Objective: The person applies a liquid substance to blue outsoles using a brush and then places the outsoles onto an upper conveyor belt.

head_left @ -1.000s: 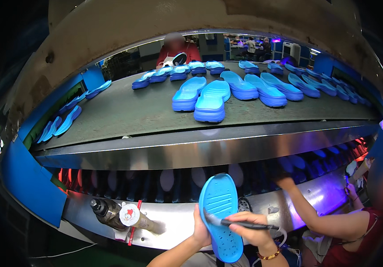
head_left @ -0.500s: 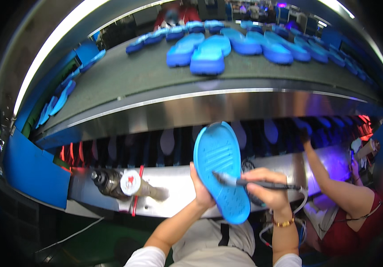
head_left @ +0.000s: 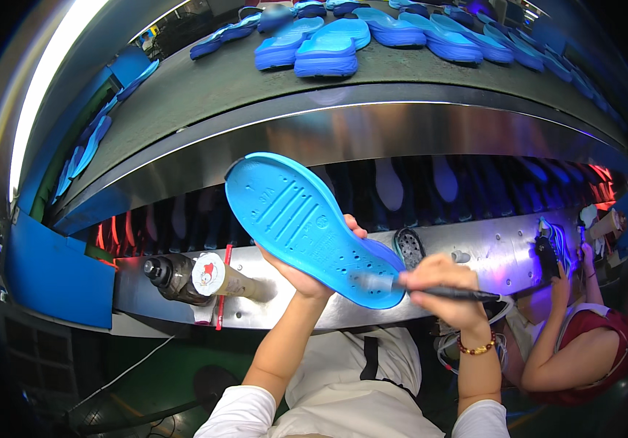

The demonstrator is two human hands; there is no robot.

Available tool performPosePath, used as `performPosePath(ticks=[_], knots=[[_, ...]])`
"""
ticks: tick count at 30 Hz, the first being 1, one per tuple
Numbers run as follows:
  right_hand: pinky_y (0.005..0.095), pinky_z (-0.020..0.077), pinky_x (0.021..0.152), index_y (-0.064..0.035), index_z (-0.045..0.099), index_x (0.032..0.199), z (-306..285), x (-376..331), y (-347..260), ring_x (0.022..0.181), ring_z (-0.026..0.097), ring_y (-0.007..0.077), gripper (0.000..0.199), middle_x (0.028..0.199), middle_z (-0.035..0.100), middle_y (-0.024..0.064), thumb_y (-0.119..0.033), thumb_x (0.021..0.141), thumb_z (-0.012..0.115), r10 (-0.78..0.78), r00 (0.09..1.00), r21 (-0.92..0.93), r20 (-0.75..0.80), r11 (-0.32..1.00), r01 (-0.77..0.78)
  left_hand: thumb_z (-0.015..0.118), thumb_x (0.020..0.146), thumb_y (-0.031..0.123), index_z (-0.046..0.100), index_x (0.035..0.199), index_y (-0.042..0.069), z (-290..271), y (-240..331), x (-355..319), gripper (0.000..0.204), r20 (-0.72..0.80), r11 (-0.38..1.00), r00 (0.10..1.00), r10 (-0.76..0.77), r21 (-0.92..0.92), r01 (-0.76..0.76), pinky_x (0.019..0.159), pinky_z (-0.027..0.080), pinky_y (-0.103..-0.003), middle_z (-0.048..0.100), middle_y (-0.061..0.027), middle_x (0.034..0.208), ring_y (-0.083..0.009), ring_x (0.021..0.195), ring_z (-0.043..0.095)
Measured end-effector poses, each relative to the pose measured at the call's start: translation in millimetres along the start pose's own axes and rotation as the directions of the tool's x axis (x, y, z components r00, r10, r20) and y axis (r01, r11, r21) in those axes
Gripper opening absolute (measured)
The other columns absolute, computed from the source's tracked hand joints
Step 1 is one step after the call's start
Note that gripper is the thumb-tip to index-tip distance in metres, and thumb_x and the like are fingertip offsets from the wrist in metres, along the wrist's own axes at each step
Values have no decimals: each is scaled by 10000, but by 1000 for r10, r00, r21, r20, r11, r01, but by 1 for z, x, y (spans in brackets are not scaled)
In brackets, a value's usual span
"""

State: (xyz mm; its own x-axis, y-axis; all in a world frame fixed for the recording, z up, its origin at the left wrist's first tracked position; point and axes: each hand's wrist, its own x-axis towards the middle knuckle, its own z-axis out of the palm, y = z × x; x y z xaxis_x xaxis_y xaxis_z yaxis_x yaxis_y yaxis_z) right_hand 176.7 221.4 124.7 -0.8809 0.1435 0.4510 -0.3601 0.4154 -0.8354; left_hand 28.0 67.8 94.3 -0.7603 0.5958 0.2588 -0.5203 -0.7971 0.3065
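A light blue shoe sole [head_left: 292,212], grooved and dotted with small holes, lies tilted across my left hand [head_left: 299,276]. Its fingers wrap the sole from beneath, the tips showing at the far edge. Between the fingers of my right hand [head_left: 449,288] is a black-handled brush [head_left: 467,294] with a pale tube running off its rear end. The brush's blurred bristles are at the holed end of the sole, nearest me; whether they touch it I cannot tell.
Ahead, a dark conveyor belt [head_left: 219,102] carries several blue soles [head_left: 326,55]. On the metal ledge [head_left: 493,252] are a dark bottle [head_left: 175,277], a lidded cup [head_left: 215,275] and a dark perforated pad [head_left: 408,248]. Another person [head_left: 584,343] sits at the right.
The sole has swung left and nearer my view, its far end now pointing up-left. The brush has moved from the sole's middle to its near end. The person at right has drawn an arm back.
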Motion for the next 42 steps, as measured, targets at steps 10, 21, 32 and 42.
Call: performPosePath(ticks=[10, 21, 32, 42], knots=[[291, 467, 762, -15, 679, 893, 7, -4, 3, 816, 592, 188, 239, 890, 676, 83, 12, 659, 717, 6, 995, 56, 103, 998, -12, 133, 654, 868, 435, 1214, 16, 12, 18, 5, 1063, -59, 982, 998, -10, 190, 21, 765, 495, -468, 578, -243, 978, -353, 841, 601], [322, 499, 814, 59, 621, 941, 37, -12, -17, 890, 625, 238, 213, 981, 626, 221, 69, 728, 627, 360, 929, 796, 79, 538, -276, 357, 802, 640, 247, 1366, 66, 18, 1, -37, 813, 10, 919, 983, -181, 359, 165, 868, 433, -551, 405, -227, 1283, -385, 1108, 482], [302, 524, 762, -2, 664, 911, -3, 10, -39, 870, 652, 249, 220, 937, 656, 163, 9, 694, 701, -52, 867, 66, 496, 998, 23, 500, 849, 304, 344, 1326, 12, 17, 30, -10, 580, -67, 612, 633, -772, 192, 767, 899, 433, -348, 505, -174, 1209, -241, 1055, 545], [308, 509, 784, -21, 651, 960, -41, 22, -39, 909, 637, 240, 232, 981, 651, 131, 6, 730, 653, -17, 709, 21, 705, 1000, 3, 512, 798, 393, 371, 1307, -34, 28, 50, -15, 680, -293, 234, 349, -890, 361, 903, 981, 352, -394, 439, -212, 1286, -300, 1159, 460]])
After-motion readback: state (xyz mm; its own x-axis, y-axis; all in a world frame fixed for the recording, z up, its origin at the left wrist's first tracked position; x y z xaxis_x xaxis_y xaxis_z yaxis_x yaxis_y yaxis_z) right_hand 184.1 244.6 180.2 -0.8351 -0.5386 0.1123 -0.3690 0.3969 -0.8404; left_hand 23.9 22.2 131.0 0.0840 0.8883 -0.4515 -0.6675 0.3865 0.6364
